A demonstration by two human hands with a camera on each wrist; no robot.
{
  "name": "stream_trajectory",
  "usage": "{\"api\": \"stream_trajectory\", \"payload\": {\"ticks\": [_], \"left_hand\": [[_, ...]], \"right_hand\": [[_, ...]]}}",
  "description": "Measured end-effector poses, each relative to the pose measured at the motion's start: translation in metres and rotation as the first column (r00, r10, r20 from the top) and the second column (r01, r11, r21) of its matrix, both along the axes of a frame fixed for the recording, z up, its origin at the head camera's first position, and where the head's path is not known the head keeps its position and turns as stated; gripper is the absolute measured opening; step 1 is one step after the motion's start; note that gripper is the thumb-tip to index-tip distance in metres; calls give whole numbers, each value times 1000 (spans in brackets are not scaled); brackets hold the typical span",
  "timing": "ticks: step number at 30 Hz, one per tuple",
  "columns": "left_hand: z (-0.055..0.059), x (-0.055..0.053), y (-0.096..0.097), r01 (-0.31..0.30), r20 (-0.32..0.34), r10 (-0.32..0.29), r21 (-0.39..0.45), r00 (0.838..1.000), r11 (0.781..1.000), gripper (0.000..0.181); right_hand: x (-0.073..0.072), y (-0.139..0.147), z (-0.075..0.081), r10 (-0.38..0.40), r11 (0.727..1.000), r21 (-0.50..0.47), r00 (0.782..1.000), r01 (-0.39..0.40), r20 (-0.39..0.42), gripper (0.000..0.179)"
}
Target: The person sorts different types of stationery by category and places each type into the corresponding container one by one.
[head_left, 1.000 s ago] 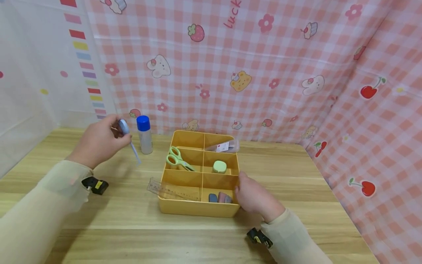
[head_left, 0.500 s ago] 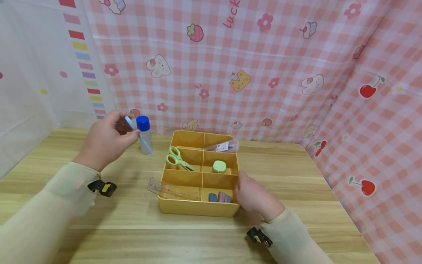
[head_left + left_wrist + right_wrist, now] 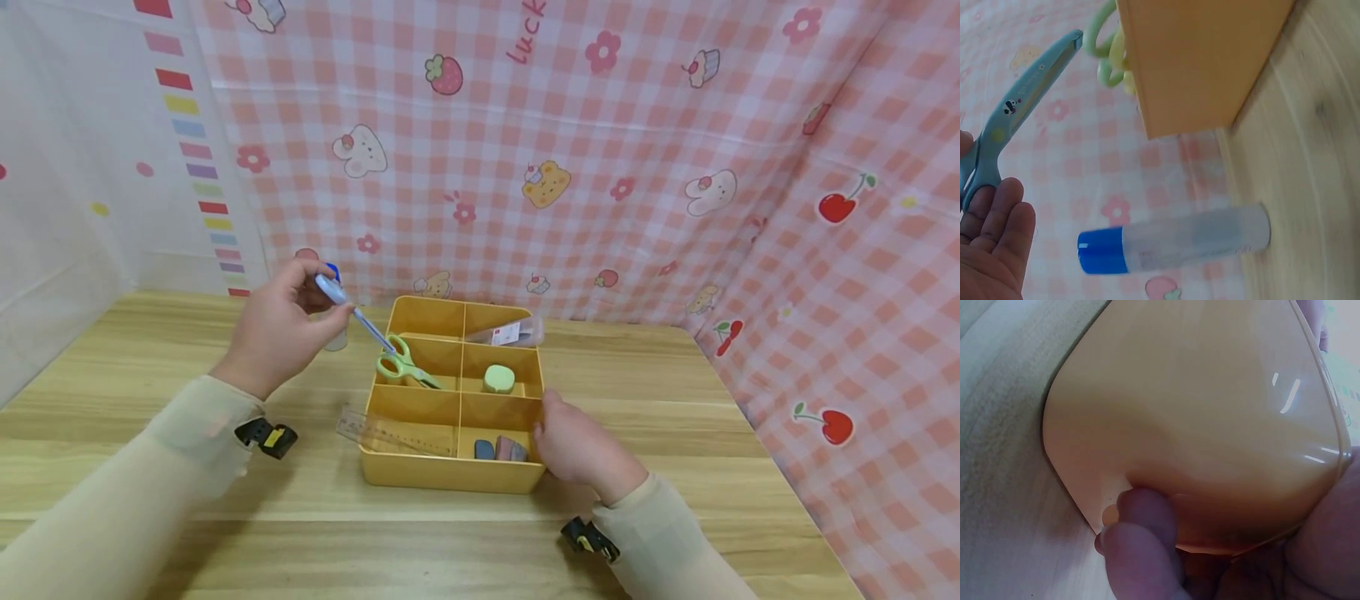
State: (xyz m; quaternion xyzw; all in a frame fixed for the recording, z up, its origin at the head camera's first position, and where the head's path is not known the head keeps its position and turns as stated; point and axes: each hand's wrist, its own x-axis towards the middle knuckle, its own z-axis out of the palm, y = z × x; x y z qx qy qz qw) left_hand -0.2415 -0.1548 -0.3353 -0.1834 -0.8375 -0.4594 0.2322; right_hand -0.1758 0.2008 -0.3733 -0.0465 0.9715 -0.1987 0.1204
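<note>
In the head view my left hand (image 3: 281, 329) pinches light blue scissors (image 3: 332, 289) by the handle. Their tip slants down and overlaps a green pair of scissors (image 3: 405, 364) in the yellow organizer box (image 3: 453, 473). A panda print marks the blue scissors (image 3: 1022, 97) in the left wrist view, where fingers curl at the handle loop. My right hand (image 3: 585, 446) holds the box by its right wall near the front corner. In the right wrist view its fingertips (image 3: 1147, 512) press the outer wall, with part of the hand at the rim.
Behind my left hand stands a blue-capped bottle (image 3: 1191, 240). The box's compartments hold a clear ruler (image 3: 390, 435) sticking out left, erasers (image 3: 510, 450), a pale green block (image 3: 499, 379) and a clear packet (image 3: 517, 332). Checked cloth (image 3: 480, 125) hangs behind the wooden table (image 3: 465, 554).
My left hand has carried the blue scissors rightward, from left of the bottle to over the box's left edge, covering most of the bottle. My right hand and the box have stayed put.
</note>
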Motion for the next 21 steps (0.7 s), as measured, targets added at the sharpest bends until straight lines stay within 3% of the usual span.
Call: {"api": "stream_trajectory", "payload": {"ticks": [14,21], "left_hand": [[-13,-1,22,86,72,-83,-40,994,995,29],[-21,-2,26,93,134,-82,-77,988,993,37]], "right_hand": [[1,1,1,-1,1000,-4,1000,1,5,46],[0,1,0,5,1000,8,1000,-5,1,45]]}}
